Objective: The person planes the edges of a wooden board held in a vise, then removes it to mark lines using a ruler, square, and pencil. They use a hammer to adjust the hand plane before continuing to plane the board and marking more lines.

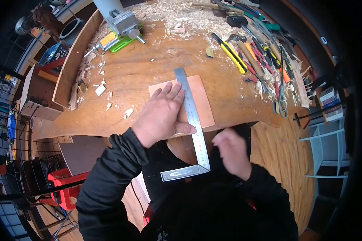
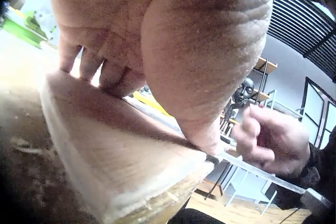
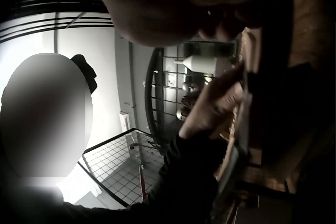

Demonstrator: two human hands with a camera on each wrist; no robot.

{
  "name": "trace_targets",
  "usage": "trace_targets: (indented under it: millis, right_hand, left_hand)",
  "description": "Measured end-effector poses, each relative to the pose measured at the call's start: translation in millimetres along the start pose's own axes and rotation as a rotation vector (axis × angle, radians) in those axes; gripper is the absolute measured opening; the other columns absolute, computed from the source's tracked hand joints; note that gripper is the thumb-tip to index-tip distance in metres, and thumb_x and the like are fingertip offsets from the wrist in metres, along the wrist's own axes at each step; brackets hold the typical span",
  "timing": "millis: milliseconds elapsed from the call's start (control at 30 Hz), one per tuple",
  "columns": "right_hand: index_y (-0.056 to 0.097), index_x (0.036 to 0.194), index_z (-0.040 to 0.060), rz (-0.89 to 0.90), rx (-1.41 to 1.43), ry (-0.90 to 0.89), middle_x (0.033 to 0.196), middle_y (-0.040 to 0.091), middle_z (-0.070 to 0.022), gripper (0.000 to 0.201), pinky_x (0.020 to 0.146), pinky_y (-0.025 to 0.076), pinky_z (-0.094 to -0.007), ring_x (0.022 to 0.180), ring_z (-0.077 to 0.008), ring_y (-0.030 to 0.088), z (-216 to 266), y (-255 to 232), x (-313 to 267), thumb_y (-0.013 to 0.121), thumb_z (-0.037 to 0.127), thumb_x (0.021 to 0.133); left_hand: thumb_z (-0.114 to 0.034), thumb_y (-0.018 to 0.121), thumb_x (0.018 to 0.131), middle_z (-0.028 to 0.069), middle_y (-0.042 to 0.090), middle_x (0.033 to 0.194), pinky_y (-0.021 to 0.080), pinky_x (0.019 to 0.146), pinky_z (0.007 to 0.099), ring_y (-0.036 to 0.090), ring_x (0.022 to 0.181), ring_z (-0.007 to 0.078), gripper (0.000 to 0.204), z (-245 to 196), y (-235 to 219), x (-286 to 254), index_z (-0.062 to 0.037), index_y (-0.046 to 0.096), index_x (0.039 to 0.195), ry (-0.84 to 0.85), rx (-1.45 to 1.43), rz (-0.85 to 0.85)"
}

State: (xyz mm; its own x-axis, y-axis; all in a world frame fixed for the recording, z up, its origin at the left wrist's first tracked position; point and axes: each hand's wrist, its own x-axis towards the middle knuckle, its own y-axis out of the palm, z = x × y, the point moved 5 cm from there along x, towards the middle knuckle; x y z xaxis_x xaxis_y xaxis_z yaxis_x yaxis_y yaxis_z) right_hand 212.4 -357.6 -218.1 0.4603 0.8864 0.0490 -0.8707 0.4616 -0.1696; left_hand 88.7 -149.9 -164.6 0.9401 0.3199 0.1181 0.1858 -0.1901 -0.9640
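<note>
A flat reddish-tan wooden board point(image 1: 202, 96) lies at the table's front edge. Across it runs a combination-style steel square point(image 1: 193, 117), its graduated blade pointing away from me and its metal stock point(image 1: 181, 173) hanging past the edge over my lap. My left hand point(image 1: 161, 110) presses on both, fingers stretched forward over board and blade, thumb on the blade nearer the stock. From below, the left wrist view shows the board's pale thick edge point(image 2: 79, 166) under that palm. Right of the blade, my right hand point(image 1: 231, 150) hovers blurred with loosely curled fingers; nothing shows in it.
A grey vise point(image 1: 122, 24) on a green base stands at the back left. Along the right lie a yellow utility knife point(image 1: 233, 58), scissors point(image 1: 282, 106) and several other hand tools. Wood shavings point(image 1: 169, 14) cover the back; an upright wooden board point(image 1: 78, 60) borders the left.
</note>
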Motion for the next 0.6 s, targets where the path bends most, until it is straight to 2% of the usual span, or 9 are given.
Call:
trace_targets:
  millis: [33, 100, 167, 233, 267, 367, 433, 500, 600]
  right_hand:
    - [0.065, 0.103, -0.0009, 0.064, -0.038, -0.002, 0.083, 0.064, -0.0017, 0.020, 0.063, 0.045, -0.0242, 0.070, -0.0056, 0.056, -5.9, 13.2, -5.4, 0.063, 0.018, 0.109]
    - [0.067, 0.107, -0.0026, 0.157, 0.229, 0.258, 0.085, 0.066, 0.0003, 0.019, 0.065, 0.046, -0.0245, 0.076, -0.0039, 0.058, -15.4, 36.1, -16.3, 0.067, 0.016, 0.106]
    - [0.068, 0.106, -0.0033, 0.250, 0.250, 0.286, 0.085, 0.066, 0.0010, 0.019, 0.066, 0.046, -0.0241, 0.076, -0.0028, 0.057, -22.3, 42.7, -17.6, 0.066, 0.015, 0.107]
    - [0.068, 0.105, -0.0030, 0.091, 0.374, 0.183, 0.083, 0.067, 0.0002, 0.018, 0.066, 0.047, -0.0240, 0.075, -0.0036, 0.058, -20.5, 38.3, -17.5, 0.065, 0.014, 0.107]
    - [0.068, 0.104, -0.0024, 0.034, 0.426, 0.226, 0.084, 0.069, -0.0016, 0.016, 0.067, 0.048, -0.0240, 0.075, -0.0048, 0.061, -15.9, 31.8, -18.1, 0.064, 0.013, 0.107]
    - [0.068, 0.102, 0.0003, -0.115, 0.333, 0.082, 0.082, 0.071, -0.0046, 0.018, 0.068, 0.050, -0.0247, 0.073, -0.0079, 0.064, -12.1, -11.5, -9.2, 0.061, 0.015, 0.108]
    - [0.066, 0.102, 0.0020, -0.214, 0.415, 0.141, 0.081, 0.070, -0.0044, 0.018, 0.066, 0.050, -0.0253, 0.069, -0.0088, 0.063, -26.5, -44.9, -3.8, 0.061, 0.018, 0.109]
    - [0.063, 0.100, 0.0037, -0.222, 0.493, 0.169, 0.078, 0.068, -0.0040, 0.019, 0.062, 0.049, -0.0254, 0.064, -0.0098, 0.061, -31.8, -70.0, -0.7, 0.062, 0.020, 0.109]
    - [0.063, 0.100, 0.0044, -0.266, 0.495, 0.215, 0.076, 0.068, -0.0038, 0.019, 0.060, 0.048, -0.0250, 0.062, -0.0097, 0.060, -33.3, -87.1, -5.8, 0.062, 0.021, 0.109]
  left_hand:
    - [-0.068, 0.088, 0.064, 0.0325, 0.047, 0.157, 0.035, 0.124, 0.0494, 0.042, 0.149, 0.0489, 0.123, 0.2, 0.5, 0.0, 0.0130, 0.050, 0.148, -0.001, -0.006, 0.005]
    - [-0.065, 0.090, 0.064, 0.0335, 0.046, 0.157, 0.034, 0.125, 0.0490, 0.042, 0.149, 0.0492, 0.122, 1.0, 1.2, -1.1, 0.0131, 0.050, 0.148, -0.011, -0.023, -0.021]
    - [-0.062, 0.092, 0.064, 0.0345, 0.046, 0.157, 0.034, 0.125, 0.0485, 0.042, 0.149, 0.0495, 0.121, -0.8, -2.5, -4.3, 0.0131, 0.049, 0.148, -0.020, -0.042, -0.043]
    - [-0.066, 0.089, 0.063, 0.0359, 0.046, 0.156, 0.033, 0.124, 0.0558, 0.042, 0.148, 0.0504, 0.122, -4.2, -14.4, -9.9, 0.0127, 0.049, 0.147, 0.012, -0.019, -0.152]
    - [-0.066, 0.089, 0.063, 0.0359, 0.046, 0.156, 0.033, 0.124, 0.0558, 0.042, 0.148, 0.0504, 0.122, -4.3, -17.9, -15.6, 0.0127, 0.049, 0.147, 0.012, -0.018, -0.156]
    - [-0.062, 0.091, 0.062, 0.0354, 0.047, 0.154, 0.032, 0.124, 0.0579, 0.042, 0.148, 0.0510, 0.119, 1.4, -31.1, -43.3, 0.0114, 0.050, 0.146, -0.072, -0.071, -0.222]
    - [-0.057, 0.094, 0.061, 0.0350, 0.048, 0.153, 0.033, 0.124, 0.0571, 0.042, 0.147, 0.0522, 0.116, 5.1, -33.7, -62.4, 0.0102, 0.051, 0.146, -0.134, -0.054, -0.182]
    - [-0.052, 0.096, 0.059, 0.0349, 0.050, 0.152, 0.032, 0.124, 0.0575, 0.043, 0.145, 0.0530, 0.114, 9.8, -29.3, -76.3, 0.0098, 0.053, 0.145, -0.161, -0.082, -0.190]
    - [-0.049, 0.099, 0.059, 0.0315, 0.051, 0.154, 0.033, 0.124, 0.0543, 0.043, 0.147, 0.0519, 0.112, 15.5, -18.0, -88.6, 0.0066, 0.055, 0.146, -0.229, -0.098, -0.203]
